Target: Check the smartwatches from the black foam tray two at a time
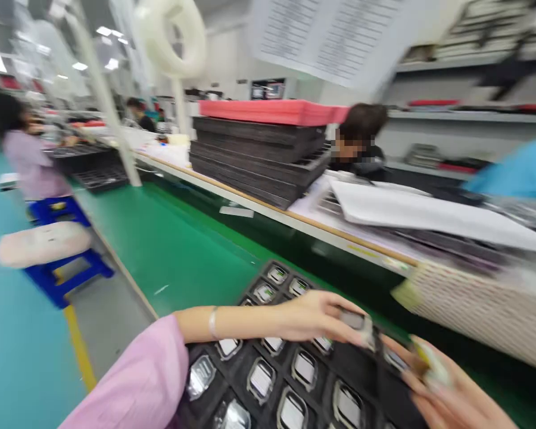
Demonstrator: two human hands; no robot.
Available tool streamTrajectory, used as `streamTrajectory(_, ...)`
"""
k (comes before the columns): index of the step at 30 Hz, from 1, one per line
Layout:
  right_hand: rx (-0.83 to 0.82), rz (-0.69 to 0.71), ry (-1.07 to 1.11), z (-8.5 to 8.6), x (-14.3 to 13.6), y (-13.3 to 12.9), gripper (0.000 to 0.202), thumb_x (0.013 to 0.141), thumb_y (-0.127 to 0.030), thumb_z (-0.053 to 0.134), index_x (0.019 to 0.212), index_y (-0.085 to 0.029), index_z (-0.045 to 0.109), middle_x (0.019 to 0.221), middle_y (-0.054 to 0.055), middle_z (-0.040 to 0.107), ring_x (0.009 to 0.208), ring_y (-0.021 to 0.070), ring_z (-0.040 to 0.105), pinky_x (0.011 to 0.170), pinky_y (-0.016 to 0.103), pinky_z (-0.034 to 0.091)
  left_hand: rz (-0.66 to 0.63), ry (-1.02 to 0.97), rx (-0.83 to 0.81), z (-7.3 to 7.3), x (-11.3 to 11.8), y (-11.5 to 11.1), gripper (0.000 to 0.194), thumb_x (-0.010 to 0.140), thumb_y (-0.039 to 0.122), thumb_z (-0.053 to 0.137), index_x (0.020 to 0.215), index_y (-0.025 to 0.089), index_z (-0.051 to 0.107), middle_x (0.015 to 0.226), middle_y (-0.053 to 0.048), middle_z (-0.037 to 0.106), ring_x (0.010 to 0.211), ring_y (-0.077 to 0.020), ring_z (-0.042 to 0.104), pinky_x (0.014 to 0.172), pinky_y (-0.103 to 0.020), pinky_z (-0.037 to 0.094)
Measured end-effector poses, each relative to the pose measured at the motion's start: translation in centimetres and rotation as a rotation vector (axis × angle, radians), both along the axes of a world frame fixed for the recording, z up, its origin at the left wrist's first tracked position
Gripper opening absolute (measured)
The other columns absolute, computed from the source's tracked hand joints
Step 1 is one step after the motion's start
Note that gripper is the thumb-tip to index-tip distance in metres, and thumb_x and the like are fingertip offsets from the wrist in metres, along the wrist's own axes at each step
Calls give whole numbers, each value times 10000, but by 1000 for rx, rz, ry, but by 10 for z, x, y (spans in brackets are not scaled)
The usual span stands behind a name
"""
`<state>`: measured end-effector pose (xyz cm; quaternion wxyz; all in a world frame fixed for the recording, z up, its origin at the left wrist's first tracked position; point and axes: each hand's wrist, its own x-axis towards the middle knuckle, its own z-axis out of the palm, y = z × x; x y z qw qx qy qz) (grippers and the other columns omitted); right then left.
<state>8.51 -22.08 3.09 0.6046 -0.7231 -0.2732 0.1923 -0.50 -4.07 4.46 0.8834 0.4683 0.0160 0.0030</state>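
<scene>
My left hand (319, 316) reaches across a black compartment tray (236, 369), its fingers closed around a small rectangular watch-like part (354, 320) above the tray's right side. At the tray's right edge, my right hand (446, 381) is blurred, its fingers pinched around a small part (395, 360); something yellow and white shows by its thumb. Many compartments hold similar rounded-rectangular parts (261, 380) with pale faces. A few compartments near my hands show bare black bottoms.
The tray is on a green work surface (174, 250). Behind stands a shelf edge with stacked black trays (259, 155) under a red one (272, 111). Papers (429, 205) lie right. A blue stool (71, 268) is left; people sit beyond.
</scene>
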Motion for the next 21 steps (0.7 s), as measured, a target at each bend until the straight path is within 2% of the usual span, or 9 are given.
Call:
streamTrajectory(2,56,-10,128,7,-20,-21,548,749,-437,725,1208,-246,492,1070,127,636,498,137,540,434,290,469,-13,44,-55,-3,-8,-5,522,499,160,835,984,131,644,834,-72,670,640,-108,591,627,-234,435)
streamTrajectory(4,139,41,241,11,-33,-26,539,705,-315,776,1160,-227,500,990,97,655,411,67,432,362,224,376,-22,71,-98,-7,-12,-8,458,566,119,785,993,141,623,836,-78,682,551,-58,524,563,-200,380)
streamTrajectory(8,215,65,235,8,-39,-23,554,672,-210,765,1165,-216,513,874,42,632,535,108,537,380,182,392,-64,122,-63,-14,-15,-12,491,622,47,689,1089,156,583,901,-70,673,670,-97,572,630,-220,412)
streamTrajectory(11,247,56,189,5,-44,-27,458,745,-246,691,1174,-201,536,803,29,616,571,139,589,394,200,420,-112,141,-33,-14,-21,-16,571,617,25,631,1157,183,537,968,-68,661,863,-179,622,740,-284,460)
streamTrajectory(14,236,-8,120,4,-49,-29,321,827,-310,621,1121,-193,573,754,19,612,511,129,584,378,205,401,-165,104,-7,-10,-26,-20,591,630,43,595,1191,195,486,1016,-84,656,931,-237,641,846,-387,472)
streamTrajectory(18,191,-64,57,5,-51,-30,238,852,-334,619,1044,-196,596,772,32,653,433,104,547,365,212,378,-139,28,80,-9,-30,-26,485,701,77,573,1159,201,472,994,-71,641,919,-230,641,844,-407,494)
streamTrajectory(21,172,-68,34,6,-50,-31,224,861,-354,610,1021,-198,610,802,47,678,435,117,557,378,231,397,-108,-28,167,-11,-30,-28,343,809,197,581,1135,200,477,975,-66,620,861,-196,633,778,-368,524)
